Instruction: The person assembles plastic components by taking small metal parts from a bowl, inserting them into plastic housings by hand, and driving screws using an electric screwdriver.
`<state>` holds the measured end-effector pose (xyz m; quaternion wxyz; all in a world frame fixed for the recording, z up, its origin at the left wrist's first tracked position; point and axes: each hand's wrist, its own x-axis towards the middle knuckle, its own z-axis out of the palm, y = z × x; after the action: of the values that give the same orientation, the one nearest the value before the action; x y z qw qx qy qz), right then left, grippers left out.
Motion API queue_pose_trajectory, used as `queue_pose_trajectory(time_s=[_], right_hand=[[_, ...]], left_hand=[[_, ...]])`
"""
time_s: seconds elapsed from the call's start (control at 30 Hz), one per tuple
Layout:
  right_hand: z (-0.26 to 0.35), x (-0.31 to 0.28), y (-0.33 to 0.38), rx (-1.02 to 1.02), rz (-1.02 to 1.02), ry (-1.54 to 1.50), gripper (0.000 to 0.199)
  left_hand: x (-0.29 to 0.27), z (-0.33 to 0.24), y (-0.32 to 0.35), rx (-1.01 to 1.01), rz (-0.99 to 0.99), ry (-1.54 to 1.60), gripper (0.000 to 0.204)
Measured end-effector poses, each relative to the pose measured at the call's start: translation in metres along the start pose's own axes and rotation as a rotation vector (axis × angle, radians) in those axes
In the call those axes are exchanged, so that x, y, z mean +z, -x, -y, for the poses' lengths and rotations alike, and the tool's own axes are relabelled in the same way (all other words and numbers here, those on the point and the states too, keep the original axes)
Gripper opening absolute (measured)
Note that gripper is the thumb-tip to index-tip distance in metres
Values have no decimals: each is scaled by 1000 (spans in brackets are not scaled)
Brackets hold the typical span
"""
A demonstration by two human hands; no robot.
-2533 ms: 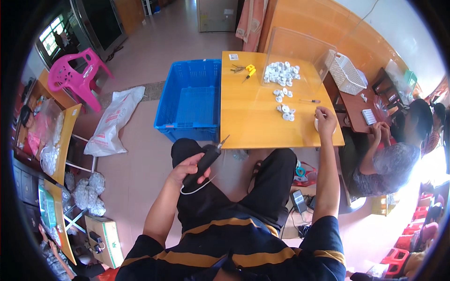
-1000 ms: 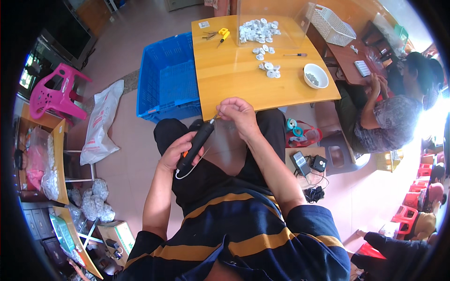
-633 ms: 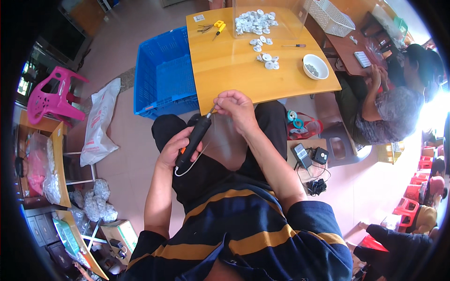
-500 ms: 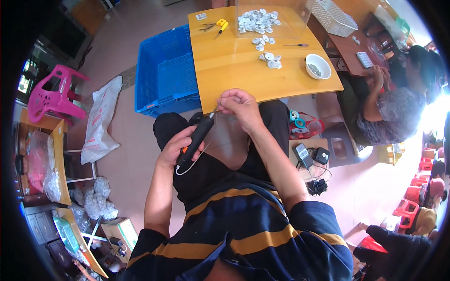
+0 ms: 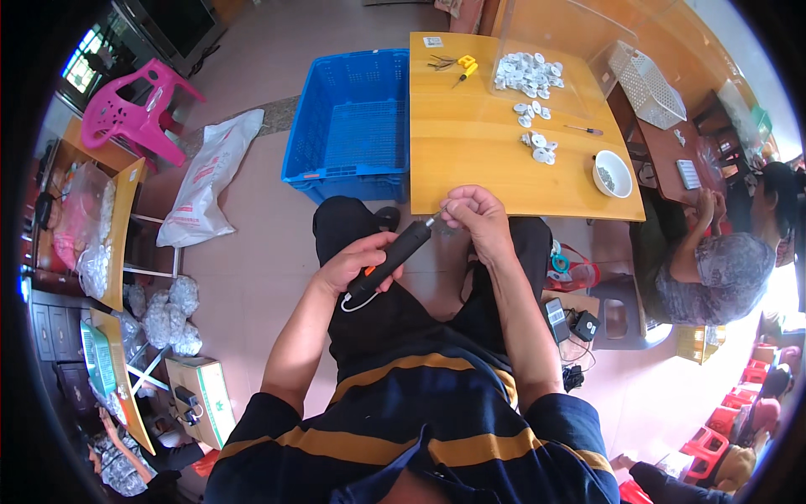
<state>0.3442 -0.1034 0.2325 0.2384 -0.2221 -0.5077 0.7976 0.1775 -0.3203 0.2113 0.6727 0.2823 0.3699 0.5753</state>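
Note:
My left hand [image 5: 359, 260] is wrapped round a black electric screwdriver [image 5: 405, 250] with an orange switch and a white cord at its rear end. The tool slants up to the right above my lap, just short of the table's near edge. At its metal tip my right hand [image 5: 478, 220] has thumb and fingers pinched together; what lies between them is too small to make out. On the yellow table [image 5: 462, 164] are small groups of white round plastic parts [image 5: 539, 148] and a white bowl [image 5: 620, 191] of small metal screws [image 5: 606, 178].
A blue crate [image 5: 346, 175] stands left of the table. Yellow-handled tools [image 5: 467, 69], a thin screwdriver [image 5: 584, 130] and a larger heap of white parts [image 5: 527, 74] lie farther back. A seated person [image 5: 718, 269] is at the right. Left are a pink chair [image 5: 134, 113] and a white sack [image 5: 214, 181].
The view has swung, so the table and crate appear farther right and slightly lower. The screwdriver lies at a flatter slant. Both hands keep their hold, with the right fingers still at the tip.

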Motion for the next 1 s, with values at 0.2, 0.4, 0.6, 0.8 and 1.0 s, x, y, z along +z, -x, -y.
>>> queue_pose_trajectory(time_s=[0.2,0.4,0.6,0.8,1.0], right_hand=[[7,-13,16,-36,-29,16,34],[21,-132,64,-239,-479,43,18],[-6,-323,160,-367,-1100,287,17],[-61,-451,264,427,-1372,1205,65],[-112,-501,314,685,-1235,859,96]], left_hand=[[5,0,1,33,-15,20,50],[-1,6,0,22,-77,47,52],[7,-3,-2,23,-67,29,60],[14,-6,-7,6,-66,14,62],[23,-9,-10,1,-80,-2,59]])
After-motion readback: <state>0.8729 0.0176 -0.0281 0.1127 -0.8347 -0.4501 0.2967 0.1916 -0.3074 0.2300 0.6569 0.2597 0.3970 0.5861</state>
